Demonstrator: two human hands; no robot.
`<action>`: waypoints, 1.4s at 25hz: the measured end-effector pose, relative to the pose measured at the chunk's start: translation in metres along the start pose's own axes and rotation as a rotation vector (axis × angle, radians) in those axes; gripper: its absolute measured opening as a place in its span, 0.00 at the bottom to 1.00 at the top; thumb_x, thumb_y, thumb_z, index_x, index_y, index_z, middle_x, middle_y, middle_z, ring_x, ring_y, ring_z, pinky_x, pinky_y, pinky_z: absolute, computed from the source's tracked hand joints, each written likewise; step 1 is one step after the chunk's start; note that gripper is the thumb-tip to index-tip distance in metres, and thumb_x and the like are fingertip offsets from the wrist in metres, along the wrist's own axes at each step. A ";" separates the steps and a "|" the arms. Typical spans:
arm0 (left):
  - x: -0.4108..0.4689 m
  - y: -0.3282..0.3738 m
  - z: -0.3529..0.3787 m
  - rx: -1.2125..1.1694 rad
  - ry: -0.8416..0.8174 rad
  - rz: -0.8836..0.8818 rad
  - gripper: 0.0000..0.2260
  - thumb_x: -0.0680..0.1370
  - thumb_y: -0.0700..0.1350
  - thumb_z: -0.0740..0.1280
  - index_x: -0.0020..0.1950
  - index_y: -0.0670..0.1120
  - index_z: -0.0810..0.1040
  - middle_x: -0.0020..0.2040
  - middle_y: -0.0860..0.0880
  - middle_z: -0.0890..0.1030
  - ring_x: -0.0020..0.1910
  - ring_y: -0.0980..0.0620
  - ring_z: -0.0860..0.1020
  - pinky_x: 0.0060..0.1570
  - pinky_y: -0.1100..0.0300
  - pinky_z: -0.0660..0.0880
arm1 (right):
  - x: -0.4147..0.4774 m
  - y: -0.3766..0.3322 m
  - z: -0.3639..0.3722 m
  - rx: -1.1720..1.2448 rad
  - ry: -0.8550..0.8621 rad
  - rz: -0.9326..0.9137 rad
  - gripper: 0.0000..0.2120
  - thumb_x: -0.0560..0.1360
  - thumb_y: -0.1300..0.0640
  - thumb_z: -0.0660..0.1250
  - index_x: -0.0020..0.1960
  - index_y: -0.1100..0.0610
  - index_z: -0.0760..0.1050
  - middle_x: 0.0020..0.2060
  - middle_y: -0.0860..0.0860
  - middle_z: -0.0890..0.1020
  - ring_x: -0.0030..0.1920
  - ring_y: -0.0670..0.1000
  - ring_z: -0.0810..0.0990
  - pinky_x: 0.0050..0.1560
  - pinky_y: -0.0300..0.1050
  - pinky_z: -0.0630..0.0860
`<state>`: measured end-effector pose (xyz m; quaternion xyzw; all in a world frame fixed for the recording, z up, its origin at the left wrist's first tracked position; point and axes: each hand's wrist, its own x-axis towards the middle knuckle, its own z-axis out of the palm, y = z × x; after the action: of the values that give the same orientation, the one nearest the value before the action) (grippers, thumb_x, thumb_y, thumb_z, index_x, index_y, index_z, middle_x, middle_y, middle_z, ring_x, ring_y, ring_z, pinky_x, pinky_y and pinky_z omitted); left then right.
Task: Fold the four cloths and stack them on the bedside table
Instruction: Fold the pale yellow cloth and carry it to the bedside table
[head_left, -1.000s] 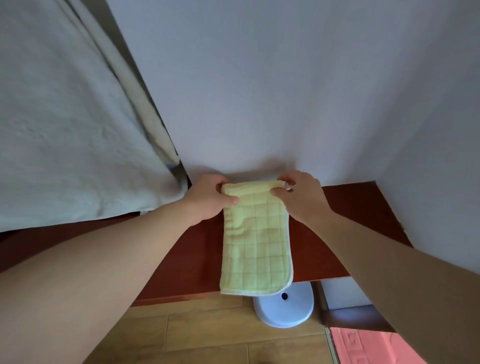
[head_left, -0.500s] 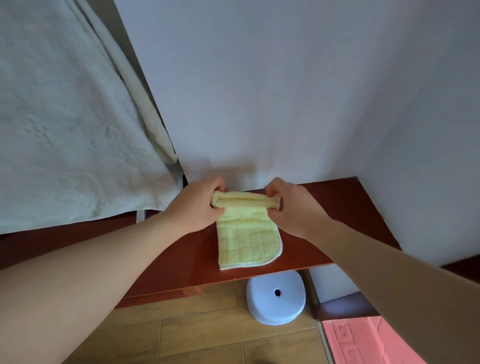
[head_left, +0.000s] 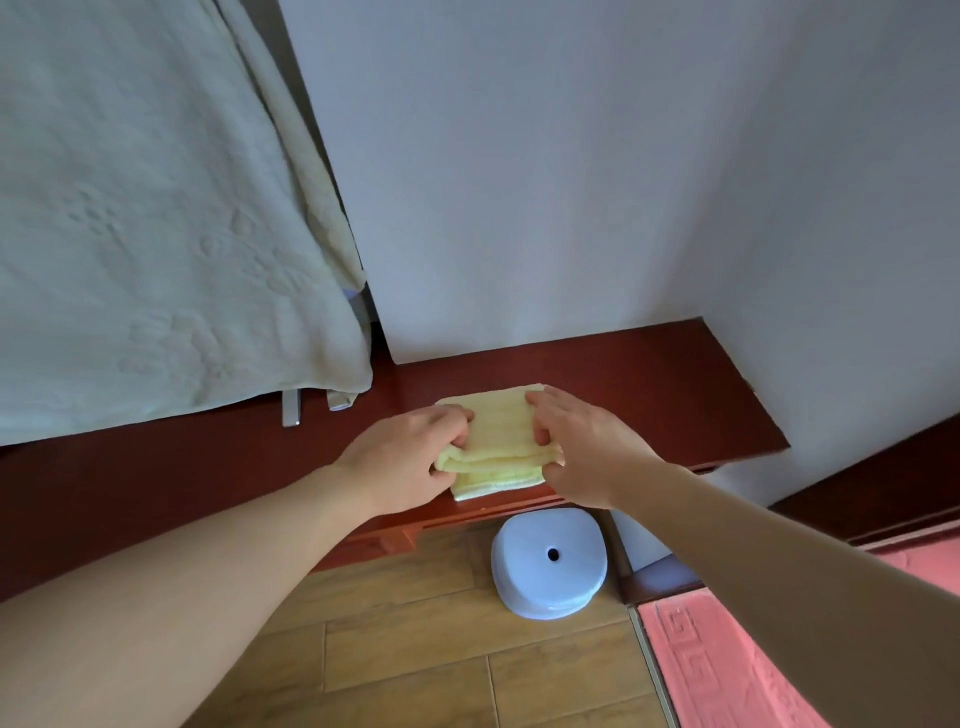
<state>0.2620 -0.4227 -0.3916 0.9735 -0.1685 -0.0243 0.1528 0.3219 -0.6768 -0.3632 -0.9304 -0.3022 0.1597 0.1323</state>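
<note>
**Yellow cloth folded, both hands on it**

Yellow cloth (head_left: 501, 441) lies folded on the red-brown bedside table (head_left: 649, 384), at its near edge. Left hand (head_left: 402, 462) pinches the cloth's left end; right hand (head_left: 582, 449) grips the right end, fingers curled over the top. White stool (head_left: 548, 564) stands below on the wood floor (head_left: 415, 649).

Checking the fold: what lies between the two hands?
The folded yellow cloth, its ends held by the left hand and right hand, seen in the head view.
</note>
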 end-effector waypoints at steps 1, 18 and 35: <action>-0.003 0.000 0.006 0.006 0.001 -0.001 0.12 0.76 0.46 0.72 0.51 0.54 0.69 0.71 0.54 0.78 0.61 0.48 0.82 0.46 0.50 0.82 | 0.000 0.002 0.004 -0.014 -0.003 -0.017 0.12 0.75 0.61 0.70 0.51 0.50 0.69 0.80 0.47 0.66 0.81 0.49 0.60 0.72 0.45 0.69; 0.054 0.053 0.017 -0.010 0.189 -0.320 0.21 0.86 0.44 0.59 0.77 0.38 0.68 0.79 0.38 0.67 0.80 0.40 0.64 0.78 0.46 0.63 | 0.035 -0.017 0.035 0.115 0.269 0.046 0.24 0.83 0.59 0.55 0.79 0.57 0.65 0.82 0.54 0.61 0.84 0.56 0.53 0.81 0.56 0.53; 0.037 0.050 0.053 0.163 -0.139 -0.415 0.28 0.87 0.51 0.43 0.84 0.44 0.37 0.84 0.47 0.34 0.83 0.51 0.33 0.82 0.49 0.39 | 0.039 0.007 0.064 -0.131 0.000 0.026 0.30 0.86 0.47 0.45 0.85 0.54 0.42 0.85 0.48 0.42 0.84 0.51 0.36 0.81 0.61 0.38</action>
<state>0.2759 -0.4949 -0.4265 0.9924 0.0238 -0.1083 0.0535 0.3315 -0.6489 -0.4323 -0.9410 -0.2997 0.1411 0.0693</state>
